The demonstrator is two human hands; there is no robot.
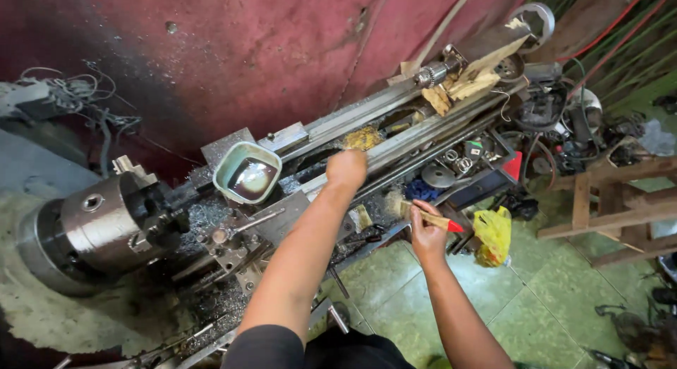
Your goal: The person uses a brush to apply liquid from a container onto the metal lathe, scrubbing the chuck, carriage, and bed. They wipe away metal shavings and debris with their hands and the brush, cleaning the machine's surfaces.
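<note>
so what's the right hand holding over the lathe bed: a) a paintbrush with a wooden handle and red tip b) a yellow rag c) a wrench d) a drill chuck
a: the right hand grips a brush with pale bristles and a wooden handle ending in red, while the left hand rests on the lathe bed.

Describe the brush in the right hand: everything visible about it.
The brush is a small paintbrush with a pale wooden handle, a red tip at the handle's end and light, worn-looking bristles. The right hand grips it around the handle, red end pointing right, bristles pointing left toward the lathe bed. It lies roughly level, slightly tilted, over the lathe's near edge. Whether the bristles touch the machine cannot be told. The left hand rests apart on the bed.
</note>
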